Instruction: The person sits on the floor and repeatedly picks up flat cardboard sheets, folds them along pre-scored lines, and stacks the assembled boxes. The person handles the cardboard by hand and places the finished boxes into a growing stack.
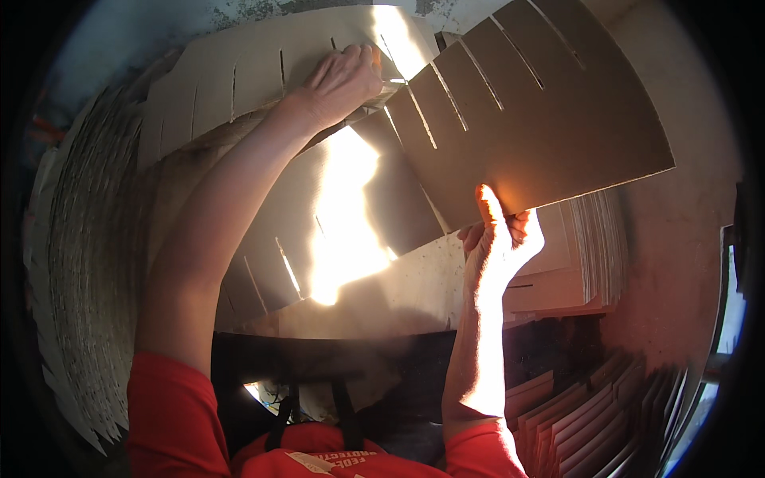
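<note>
**Two hands on slotted cardboard sheets**

At the far left, a tall stack of cardboard sheets (pixel 88 263) stands on its edge, and only its many thin edges show. Just beside it, toward the top, a pale slotted sheet (pixel 239 72) lies flat, with several short cuts along its border.

The left hand (pixel 343 80) reaches far forward over this pale sheet. Its fingers (pixel 362 64) are bent and pressed down at the place where the pale sheet meets the slotted cardboard panel (pixel 534 111). It is not possible to tell if they pinch something or only press on it. The red sleeve (pixel 171 414) of this arm shows at the lower edge.

Under the arms, more flat sheets (pixel 351 239) with slots lie on the worktop, and a bright patch of sunlight falls across them.

The slotted cardboard panel is in the upper right part, lifted and tilted above the other sheets. It is dark brown and has long narrow cuts that run from its upper edge. The right hand (pixel 498 247) holds its lower edge: the thumb lies on the top face and the other fingers are closed beneath.

At the right, another pile of sheets (pixel 598 247) lies behind this hand, and lower right, more cardboard pieces (pixel 590 422) stand in rows.
</note>
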Demonstrator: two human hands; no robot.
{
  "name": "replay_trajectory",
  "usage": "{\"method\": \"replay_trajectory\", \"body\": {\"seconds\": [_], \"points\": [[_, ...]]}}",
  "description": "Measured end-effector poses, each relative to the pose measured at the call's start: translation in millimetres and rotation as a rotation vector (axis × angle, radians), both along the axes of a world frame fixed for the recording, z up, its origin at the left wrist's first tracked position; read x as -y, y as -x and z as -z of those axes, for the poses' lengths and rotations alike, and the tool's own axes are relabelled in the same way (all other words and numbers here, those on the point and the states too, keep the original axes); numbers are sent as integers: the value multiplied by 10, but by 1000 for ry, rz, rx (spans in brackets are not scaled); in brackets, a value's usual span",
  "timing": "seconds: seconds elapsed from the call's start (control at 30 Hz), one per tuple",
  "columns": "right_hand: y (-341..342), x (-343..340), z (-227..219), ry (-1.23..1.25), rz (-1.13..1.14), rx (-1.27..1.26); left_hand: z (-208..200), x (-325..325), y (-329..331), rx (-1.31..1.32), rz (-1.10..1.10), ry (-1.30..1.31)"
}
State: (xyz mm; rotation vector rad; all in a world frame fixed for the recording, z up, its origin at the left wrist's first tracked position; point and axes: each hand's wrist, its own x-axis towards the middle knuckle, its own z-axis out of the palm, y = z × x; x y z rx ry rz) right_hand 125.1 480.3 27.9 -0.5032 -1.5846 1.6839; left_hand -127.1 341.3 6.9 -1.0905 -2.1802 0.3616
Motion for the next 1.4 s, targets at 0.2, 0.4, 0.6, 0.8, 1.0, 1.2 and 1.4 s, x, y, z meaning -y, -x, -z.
{"method": "replay_trajectory", "body": {"seconds": [0.2, 0.4, 0.6, 0.8, 1.0, 1.2, 1.4], "points": [[8, -17, 29, -43, -9, -16, 208, 21, -84, -127, 34, 86], [4, -94, 97, -73, -2, 1, 51, -32, -639, -266, 258, 101], [-18, -49, 57, -9, -5, 11, -44, -91, -1518, 17, 525, -126], [-42, -219, 349, -69, -65, -27, 63, -2, -1954, 495, 476, -343], [-66, -268, 320, -136, -78, 61, -62, -203, -730, 349, 207, -591], [-57, -262, 331, -139, -57, 104, -26, -319, -51, 244, -20, -261], [-39, -248, 356, -131, -66, 54, 34, -265, 39, 170, 174, -263]]}}
